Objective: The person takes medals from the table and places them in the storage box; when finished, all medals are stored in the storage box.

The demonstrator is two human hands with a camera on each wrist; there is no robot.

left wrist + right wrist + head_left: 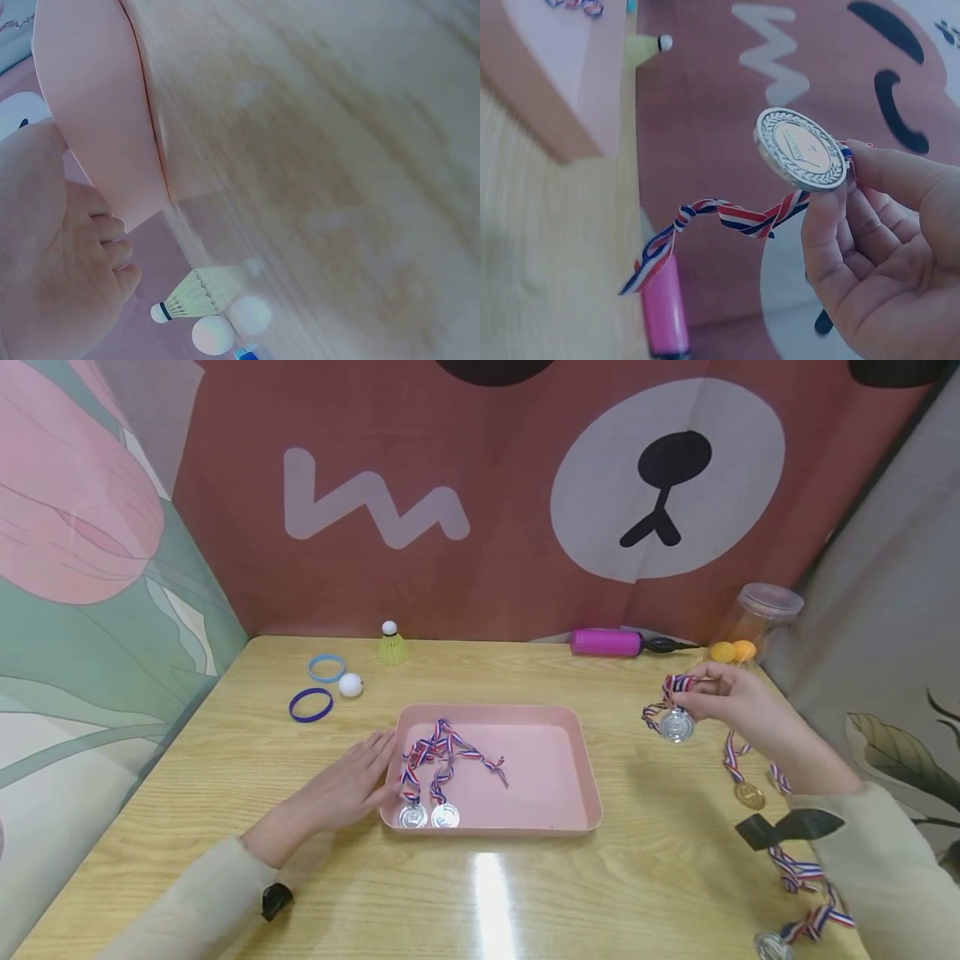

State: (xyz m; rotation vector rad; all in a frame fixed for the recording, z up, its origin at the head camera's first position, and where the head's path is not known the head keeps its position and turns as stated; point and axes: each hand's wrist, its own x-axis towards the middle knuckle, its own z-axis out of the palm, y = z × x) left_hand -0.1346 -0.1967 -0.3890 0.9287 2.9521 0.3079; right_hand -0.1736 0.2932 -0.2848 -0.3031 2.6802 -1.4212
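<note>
My right hand (pixel 723 693) pinches a silver medal (pixel 677 725) by its red, white and blue ribbon, held up to the right of the pink tray (pixel 495 832). In the right wrist view the medal (pixel 801 150) faces the camera, its ribbon (pixel 739 217) trailing left from the fingers. The left hand (pixel 352 777) rests with straight fingers against the tray's left side; its palm (pixel 52 255) shows beside the tray wall (pixel 105 97) in the left wrist view. Inside the tray, two silver medals (pixel 445 815) lie at the front left, their ribbons (pixel 442 747) bunched behind them.
Under and beside the right forearm lie a gold medal (pixel 750 795), another silver medal (pixel 772 946) and ribbons. Along the back are a shuttlecock (pixel 392 647), a magenta pump (pixel 607 642) and a jar (pixel 765 610) with orange balls. Two wristbands (pixel 311 718) and a white ball (pixel 350 685) sit back left.
</note>
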